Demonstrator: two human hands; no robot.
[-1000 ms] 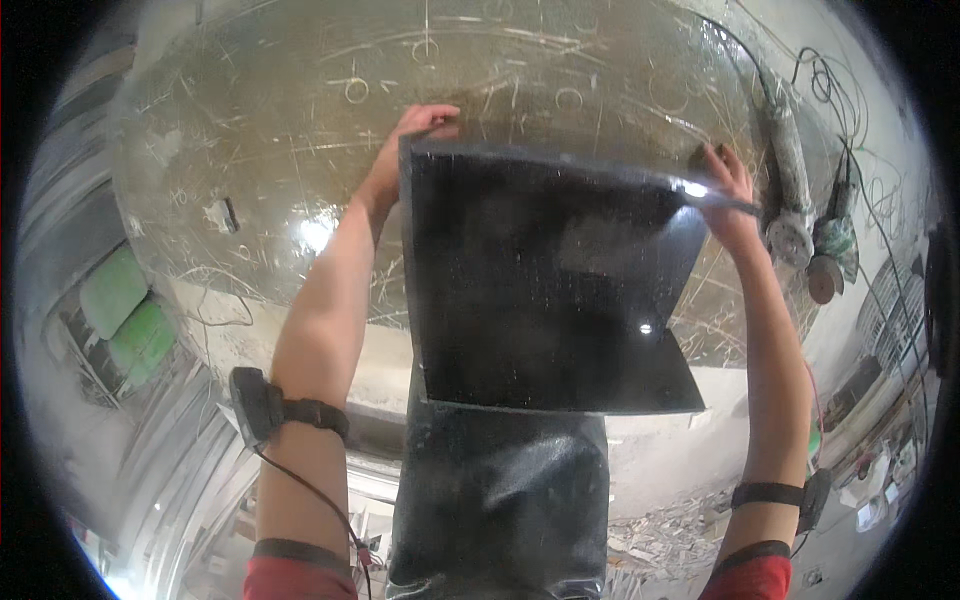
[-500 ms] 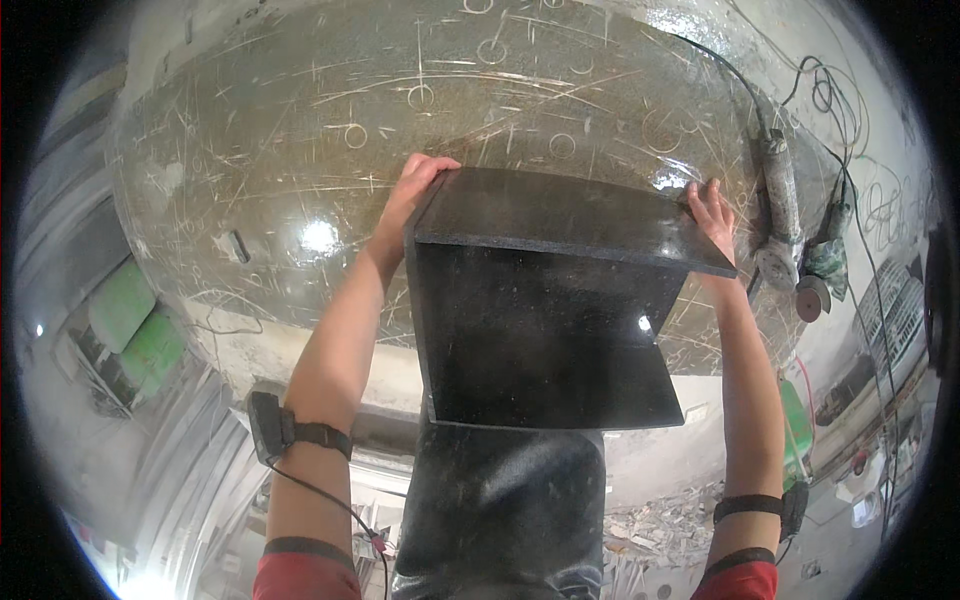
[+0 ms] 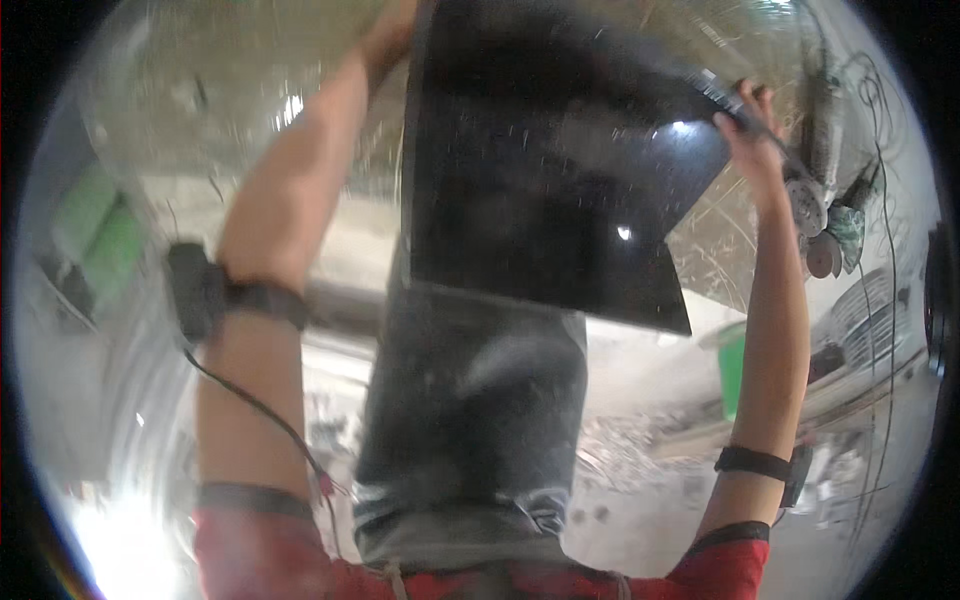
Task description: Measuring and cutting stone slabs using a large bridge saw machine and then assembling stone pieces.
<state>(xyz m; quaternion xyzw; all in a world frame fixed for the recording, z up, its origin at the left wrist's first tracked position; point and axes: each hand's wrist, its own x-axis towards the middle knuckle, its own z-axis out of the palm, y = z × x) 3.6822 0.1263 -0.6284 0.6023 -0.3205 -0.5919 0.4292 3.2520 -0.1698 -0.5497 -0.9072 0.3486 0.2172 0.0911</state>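
A glossy black box of joined stone-like slabs (image 3: 530, 230), open on its right side, stands in front of me and fills the middle of the view. My right hand (image 3: 757, 140) holds the far right edge of its upper slab, thumb against the near side and fingers beyond it. Beside the box's far left edge reaches my left hand (image 3: 402, 18). Only its wrist end shows at the top of the picture, and its fingers lie out of sight. Motion blurs much of the scene.
A scratched greenish-brown worktop (image 3: 250, 90) extends behind the box. An angle grinder (image 3: 808, 195) lies to the right, beside a second tool with a round disc (image 3: 823, 256) and loose cables (image 3: 872, 100). Rubble (image 3: 630, 440) covers part of the floor. A green object (image 3: 733, 370) stands near my right forearm.
The box sits higher in the view and looks larger, its upper slab now seen at a steeper tilt. My left hand has slid almost out at the top; my right hand has moved up and right.
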